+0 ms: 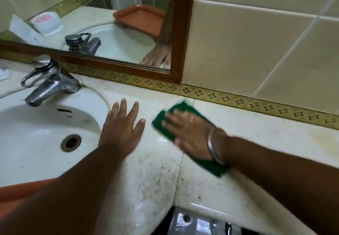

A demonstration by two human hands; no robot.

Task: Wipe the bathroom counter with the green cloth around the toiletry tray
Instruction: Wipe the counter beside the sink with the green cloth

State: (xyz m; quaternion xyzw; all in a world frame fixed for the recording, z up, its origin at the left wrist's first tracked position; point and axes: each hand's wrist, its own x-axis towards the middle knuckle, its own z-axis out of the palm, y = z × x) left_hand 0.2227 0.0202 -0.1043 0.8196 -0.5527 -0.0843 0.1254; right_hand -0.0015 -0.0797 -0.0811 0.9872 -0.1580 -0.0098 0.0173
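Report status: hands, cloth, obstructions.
Right hand flat on green cloth, pressing counter. Left hand open, empty, beside sink. Nothing blocking.

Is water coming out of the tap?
Off. No stream falls from the silver metal tap into the white ceramic sink, whose basin looks dry.

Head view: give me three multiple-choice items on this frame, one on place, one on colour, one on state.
1. Where does the cloth lie?
A. in the sink
B. on the counter right of the sink
C. on the tap

2. What colour is the cloth?
A. green
B. white
C. orange

3. How is the left hand?
A. closed on the tap
B. holding the cloth
C. flat, fingers spread, holding nothing

Answers: B, it lies on the counter under the right hand, right of the sink; A, its edges show dark green; C, its palm faces down beside the sink rim.
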